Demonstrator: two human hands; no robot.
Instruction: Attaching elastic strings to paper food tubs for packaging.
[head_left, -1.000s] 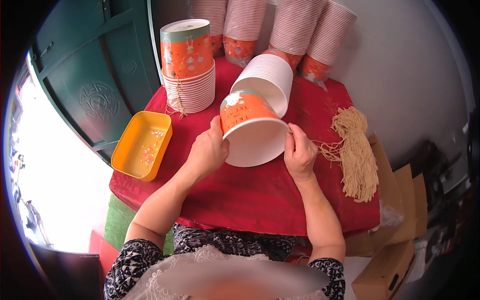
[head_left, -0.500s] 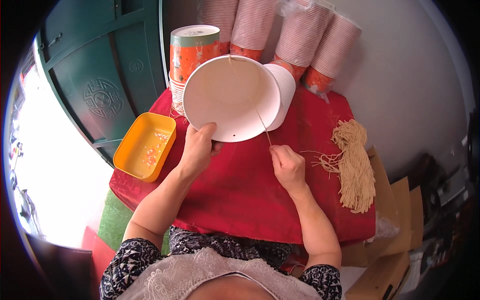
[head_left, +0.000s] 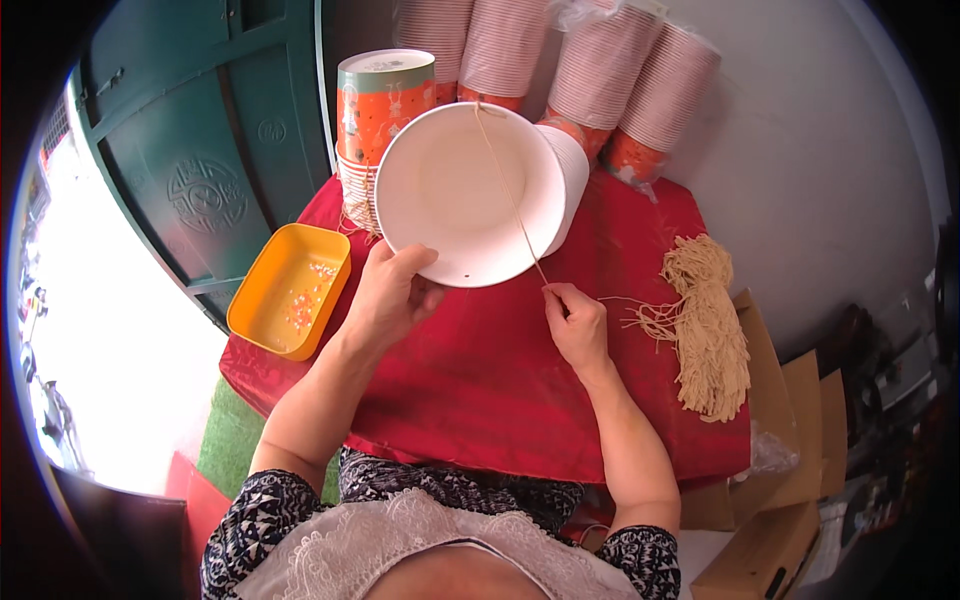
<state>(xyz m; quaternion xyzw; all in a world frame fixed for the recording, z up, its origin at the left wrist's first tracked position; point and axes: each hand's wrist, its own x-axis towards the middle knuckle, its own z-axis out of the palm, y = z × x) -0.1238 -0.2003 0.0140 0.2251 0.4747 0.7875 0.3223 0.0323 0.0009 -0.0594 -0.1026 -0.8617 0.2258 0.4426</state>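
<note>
My left hand (head_left: pixel 395 290) grips the near rim of a white paper bucket (head_left: pixel 460 190), its open mouth tilted toward me. A small dark hole shows in the wall near that rim. From the far rim a beige cord (head_left: pixel 512 205) runs across the mouth. Its near end is pinched between the thumb and fingers of my right hand (head_left: pixel 577 322), just right of the bucket, and the cord looks taut. To the right lies a bundle of beige cords (head_left: pixel 705 330), with a few loose strands pointing toward my right hand.
A yellow tray (head_left: pixel 262 300) with small orange and white bits stands on the left of the red-covered table (head_left: pixel 480 400). Behind the bucket are an upturned orange bucket stack (head_left: pixel 385 110), a white stack (head_left: pixel 570 175) and tall wrapped stacks (head_left: pixel 590 70). Cardboard boxes (head_left: pixel 770 550) sit at lower right.
The bucket has shifted slightly to the right and tilted a little in my left hand. The cord's far end now shows as a small loop at the rim. My right hand still holds the cord.
</note>
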